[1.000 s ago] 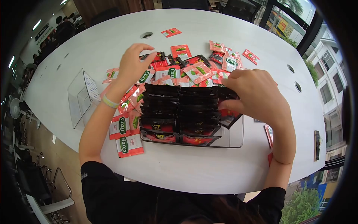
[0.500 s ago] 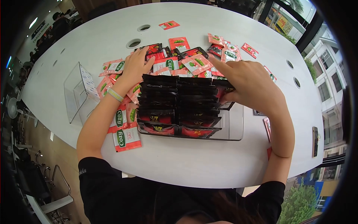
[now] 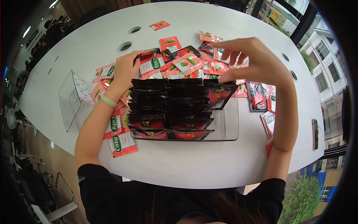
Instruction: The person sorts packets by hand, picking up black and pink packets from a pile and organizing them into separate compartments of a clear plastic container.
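A clear plastic box stands before me, packed with upright black-and-red G7 coffee sachets in two columns and part of a third. One coffee sachet leans in the right-hand column. Just above its top edge is my right hand, open, the fingers apart and the thumb near the sachet. Beyond the box's left corner, my left hand is closed on the edge of a black coffee sachet at the pile. Red-and-white Cozy tea sachets lie around it, mixed with black ones.
A second clear box lies on the left of the white table. Loose Cozy sachets are by my left forearm; a black sachet and others lie on the right. A dark phone-like object is near the right edge.
My right hand has lifted off the coffee sachet in the right column and opened, leaving it leaning there. My left hand has tilted its black sachet. The view has shifted slightly.
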{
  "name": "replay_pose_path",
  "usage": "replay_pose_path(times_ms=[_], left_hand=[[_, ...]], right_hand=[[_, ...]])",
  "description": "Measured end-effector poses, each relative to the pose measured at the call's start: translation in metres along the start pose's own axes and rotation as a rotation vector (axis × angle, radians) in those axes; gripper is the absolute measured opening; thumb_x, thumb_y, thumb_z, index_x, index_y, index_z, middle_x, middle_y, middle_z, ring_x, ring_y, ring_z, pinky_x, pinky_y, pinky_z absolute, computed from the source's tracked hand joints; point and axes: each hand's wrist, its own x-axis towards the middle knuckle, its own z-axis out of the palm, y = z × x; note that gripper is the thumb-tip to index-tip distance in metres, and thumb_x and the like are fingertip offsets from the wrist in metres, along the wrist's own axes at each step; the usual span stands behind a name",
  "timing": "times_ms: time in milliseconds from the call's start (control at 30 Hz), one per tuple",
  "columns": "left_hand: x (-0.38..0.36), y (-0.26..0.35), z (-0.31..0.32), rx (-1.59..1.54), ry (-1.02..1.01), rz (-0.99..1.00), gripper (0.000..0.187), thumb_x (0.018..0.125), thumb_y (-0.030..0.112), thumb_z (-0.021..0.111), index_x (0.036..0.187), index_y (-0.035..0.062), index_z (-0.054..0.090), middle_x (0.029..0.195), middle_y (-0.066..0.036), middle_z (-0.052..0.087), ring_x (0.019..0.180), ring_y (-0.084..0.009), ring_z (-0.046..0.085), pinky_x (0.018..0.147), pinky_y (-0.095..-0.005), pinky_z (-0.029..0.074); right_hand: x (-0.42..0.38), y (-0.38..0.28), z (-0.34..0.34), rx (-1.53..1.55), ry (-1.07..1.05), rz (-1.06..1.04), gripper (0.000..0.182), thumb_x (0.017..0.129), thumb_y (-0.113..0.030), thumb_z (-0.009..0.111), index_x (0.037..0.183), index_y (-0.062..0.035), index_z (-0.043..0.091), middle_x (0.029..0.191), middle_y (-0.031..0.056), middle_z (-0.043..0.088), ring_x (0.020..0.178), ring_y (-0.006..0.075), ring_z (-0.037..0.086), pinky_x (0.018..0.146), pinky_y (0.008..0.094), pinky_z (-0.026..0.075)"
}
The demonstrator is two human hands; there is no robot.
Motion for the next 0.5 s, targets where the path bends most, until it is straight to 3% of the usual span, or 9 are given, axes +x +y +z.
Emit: replay_pose_path(times_ms=[33,100,133,233,267,300,333,433,500], left_hand=[[0.001,-0.001,-0.001,0.001,-0.002,-0.002,0.026,0.089,0.009,0.052,0.111,0.0074,0.066,0.092,-0.014,0.070,0.089,-0.0283,0.066,0.083,-0.0383,0.047],[0.005,-0.006,-0.004,-0.368,0.051,-0.092,0.024,0.091,0.008,0.055,0.111,0.0037,0.067,0.094,-0.015,0.071,0.088,-0.0250,0.069,0.078,-0.0334,0.051],[0.010,-0.004,-0.016,-0.325,0.033,-0.119,0.024,0.091,0.009,0.058,0.112,0.0016,0.067,0.097,-0.016,0.072,0.087,-0.0217,0.070,0.074,-0.0293,0.053],[0.019,0.022,-0.048,-0.366,0.144,-0.068,0.023,0.090,0.009,0.061,0.110,0.0021,0.068,0.098,-0.015,0.072,0.087,-0.0193,0.070,0.076,-0.0289,0.052],[0.021,0.036,-0.059,-0.335,0.210,0.013,0.023,0.089,0.009,0.062,0.110,0.0021,0.069,0.097,-0.014,0.072,0.087,-0.0196,0.070,0.076,-0.0288,0.052],[0.023,0.049,-0.071,-0.298,0.272,0.098,0.023,0.089,0.008,0.063,0.109,0.0021,0.069,0.097,-0.013,0.072,0.087,-0.0200,0.070,0.075,-0.0287,0.053],[0.022,0.069,-0.085,-0.267,0.322,0.142,0.024,0.084,0.004,0.066,0.108,0.0046,0.071,0.097,-0.010,0.073,0.091,-0.0219,0.070,0.080,-0.0304,0.051],[0.014,0.118,-0.112,-0.029,0.505,0.501,0.030,0.075,-0.002,0.069,0.101,0.0114,0.073,0.104,-0.003,0.072,0.101,-0.0211,0.066,0.091,-0.0345,0.045],[0.008,0.142,-0.122,0.127,0.565,0.665,0.028,0.072,0.002,0.071,0.099,0.0117,0.073,0.103,-0.001,0.072,0.099,-0.0192,0.066,0.088,-0.0338,0.044]], right_hand=[[0.002,0.001,-0.001,0.040,0.058,0.042,0.062,0.072,-0.031,0.084,0.125,-0.0077,0.064,0.087,0.0074,0.068,0.071,0.0147,0.063,0.065,0.0263,0.050],[0.003,0.008,0.000,0.077,0.166,0.048,0.052,0.079,-0.027,0.080,0.124,-0.0076,0.064,0.088,0.0065,0.068,0.072,0.0119,0.063,0.065,0.0248,0.050],[0.003,0.010,0.000,0.111,0.170,0.049,0.052,0.080,-0.027,0.079,0.125,-0.0067,0.063,0.088,0.0062,0.068,0.073,0.0114,0.063,0.066,0.0241,0.050],[0.004,0.007,-0.006,0.242,0.170,0.096,0.053,0.084,-0.022,0.076,0.129,-0.0018,0.058,0.086,0.0061,0.069,0.075,0.0104,0.065,0.070,0.0227,0.051],[0.005,0.004,-0.006,0.310,0.171,0.109,0.052,0.084,-0.018,0.075,0.129,-0.0002,0.057,0.086,0.0068,0.070,0.077,0.0104,0.065,0.072,0.0236,0.052],[0.006,0.006,0.000,0.405,0.246,0.044,0.051,0.083,-0.020,0.076,0.124,0.0055,0.059,0.080,0.0089,0.070,0.070,0.0101,0.064,0.064,0.0235,0.050],[0.005,0.004,0.000,0.437,0.238,0.043,0.056,0.084,-0.023,0.076,0.127,0.0069,0.056,0.081,0.0096,0.070,0.071,0.0097,0.063,0.064,0.0230,0.050],[0.001,-0.020,0.000,0.529,0.251,0.050,0.067,0.084,-0.028,0.077,0.134,0.0068,0.049,0.081,0.0105,0.070,0.073,0.0097,0.063,0.066,0.0229,0.050],[0.000,-0.034,-0.006,0.599,0.192,-0.001,0.076,0.083,-0.031,0.076,0.140,0.0058,0.041,0.084,0.0111,0.071,0.074,0.0104,0.064,0.068,0.0228,0.050]])
